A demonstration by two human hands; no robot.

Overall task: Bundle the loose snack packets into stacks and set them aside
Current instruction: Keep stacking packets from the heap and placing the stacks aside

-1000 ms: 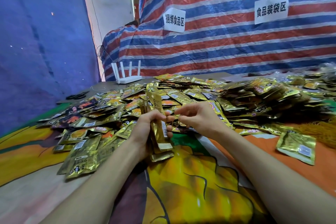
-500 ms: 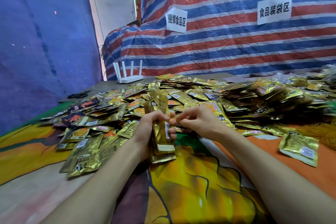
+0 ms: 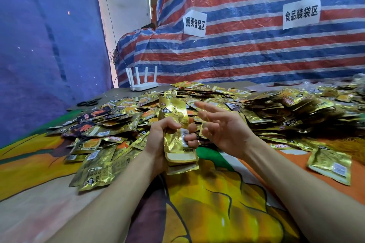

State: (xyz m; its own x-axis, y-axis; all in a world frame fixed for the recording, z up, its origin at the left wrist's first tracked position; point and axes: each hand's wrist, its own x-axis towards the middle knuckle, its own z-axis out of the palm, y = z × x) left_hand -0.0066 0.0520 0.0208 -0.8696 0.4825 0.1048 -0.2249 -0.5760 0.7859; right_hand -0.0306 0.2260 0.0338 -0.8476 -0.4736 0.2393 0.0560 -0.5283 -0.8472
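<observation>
A printed cloth (image 3: 217,199) in yellow, orange and green is spread over the table nearest the viewer, and both forearms are stretched across it. At the centre, a stack of gold packets (image 3: 178,152) is held upright by the left hand (image 3: 158,142). The fingers are curled tightly round the stack's middle, and its lower end is seen just above the cloth. Whether that end touches the cloth cannot be told.

At 3 o'clock of the stack, just beside it, the right hand (image 3: 227,130) is held open. Its fingers are spread and loosely bent, and the palm is turned toward the stack.

A single packet (image 3: 329,162) is laid flat on the cloth at 4 o'clock, well apart from the hands. At 8 o'clock a few flat packets (image 3: 94,171) are lying near the left wrist.

Behind the hands, from 9 to 12 o'clock, loose packets (image 3: 126,116) are scattered in overlapping layers. At 2 o'clock a thicker heap (image 3: 292,108) is piled up.

Further off, at 10 o'clock, black scissors (image 3: 88,102) are laid on the bare tabletop. A white router (image 3: 142,83) with four antennas is stood at 11 o'clock.

At the back, a red, white and blue striped tarp (image 3: 256,59) is hung, with two paper signs (image 3: 194,23) fixed to it. A blue sheet (image 3: 43,55) is hung along 9 o'clock.
</observation>
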